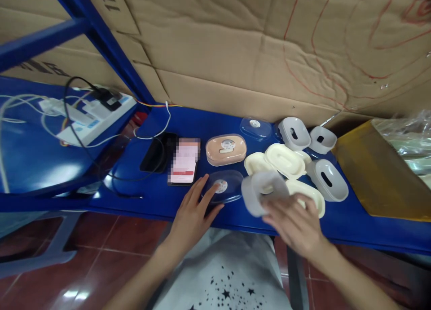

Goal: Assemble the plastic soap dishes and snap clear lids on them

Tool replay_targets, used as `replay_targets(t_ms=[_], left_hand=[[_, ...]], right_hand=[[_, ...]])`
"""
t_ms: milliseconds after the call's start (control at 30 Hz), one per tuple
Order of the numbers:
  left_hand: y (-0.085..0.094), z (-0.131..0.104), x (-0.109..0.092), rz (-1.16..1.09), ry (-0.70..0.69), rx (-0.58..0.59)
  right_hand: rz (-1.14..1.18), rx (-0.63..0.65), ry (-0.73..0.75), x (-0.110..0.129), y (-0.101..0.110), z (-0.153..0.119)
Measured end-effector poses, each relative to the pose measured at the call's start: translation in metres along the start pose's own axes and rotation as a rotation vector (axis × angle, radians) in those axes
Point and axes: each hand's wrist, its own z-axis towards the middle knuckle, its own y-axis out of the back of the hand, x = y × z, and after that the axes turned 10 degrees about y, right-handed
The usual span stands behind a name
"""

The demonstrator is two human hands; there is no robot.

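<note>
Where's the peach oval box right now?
In the head view, near centre, the peach oval box sits right of the lit phone, beyond the left hand.

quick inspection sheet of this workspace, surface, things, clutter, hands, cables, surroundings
Surface: blue tabletop, glossy in places.
Things: grey container, blurred, in the right hand; three other grey containers; cream trays, some overlapping; pink container with a label; two clear lids.
Clutter: phone with lit screen; dark device beside it.
Hands: left hand touches the nearer lid, fingers spread; right hand grips the grey container.
Cables: black cable and white ones around the power strip.
Surroundings: cardboard behind; blue frame; red tiled floor.
</note>
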Motion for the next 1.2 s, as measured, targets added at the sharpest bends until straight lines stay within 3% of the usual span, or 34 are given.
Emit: replay_targets(t_ms=[133, 267, 367, 467, 567, 633, 733, 900, 1100, 1200], left_hand=[[-0.005, 0.018, -0.009, -0.039, 0.023, -0.004], [-0.003, 0.029, -0.016, -0.053, -0.018, -0.003], [0.007, 0.025, -0.016, -0.048, -0.097, 0.025], [0.015, 0.012, -0.015, -0.041, -0.254, 0.102], [0.011, -0.002, -0.020, -0.021, -0.405, 0.199], [0.005, -0.009, -0.023, -0.021, -0.443, 0.218], [0.001, -0.017, -0.023, -0.059, -0.424, 0.210], [0.010, -0.021, -0.013, -0.119, -0.360, 0.238], [0.010, -0.022, -0.004, -0.178, -0.315, 0.232], [0.012, -0.023, -0.002, -0.231, -0.297, 0.220]], right_hand=[[0.026, 0.131, 0.000, 0.057, -0.009, -0.022], [0.066, 0.146, -0.081, 0.070, -0.038, -0.017], [0.157, 0.127, -0.107, 0.062, -0.050, -0.008], [0.224, 0.028, -0.156, 0.043, -0.046, -0.003], [0.131, -0.054, -0.342, 0.016, -0.038, -0.002], [0.033, -0.012, -0.434, 0.001, -0.039, -0.003], [0.017, 0.074, -0.465, -0.014, -0.050, -0.004], [-0.043, 0.112, -0.465, -0.024, -0.065, -0.004], [0.101, -0.018, -0.460, -0.014, -0.036, -0.012], [0.168, 0.004, -0.444, -0.002, -0.018, -0.027]])
